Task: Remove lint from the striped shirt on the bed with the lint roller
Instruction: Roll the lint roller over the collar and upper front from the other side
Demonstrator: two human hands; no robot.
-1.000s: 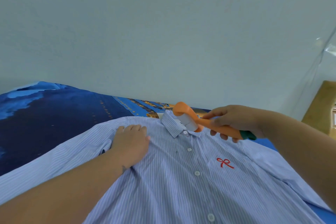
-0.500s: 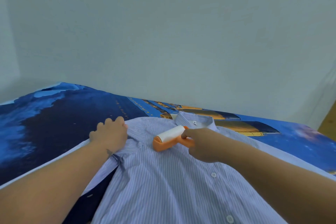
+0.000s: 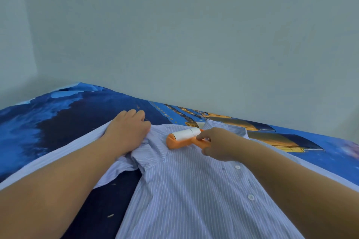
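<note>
One striped shirt [image 3: 194,190] on the bed [image 3: 48,118]; left hand [image 3: 127,132] flat, fingers spread, pressing its shoulder, right hand [image 3: 219,144] clasping one lint roller [image 3: 184,137] near the collar; two buttons visible.

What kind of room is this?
Probably a bedroom. A striped shirt lies spread on a bed with a blue printed sheet, pushed against a plain wall, while the right hand holds a lint roller.

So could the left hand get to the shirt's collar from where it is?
Probably yes. The left hand lies flat on the striped shirt at the shoulder; the collar lies beyond the lint roller and right hand, which partly block the way.
</note>
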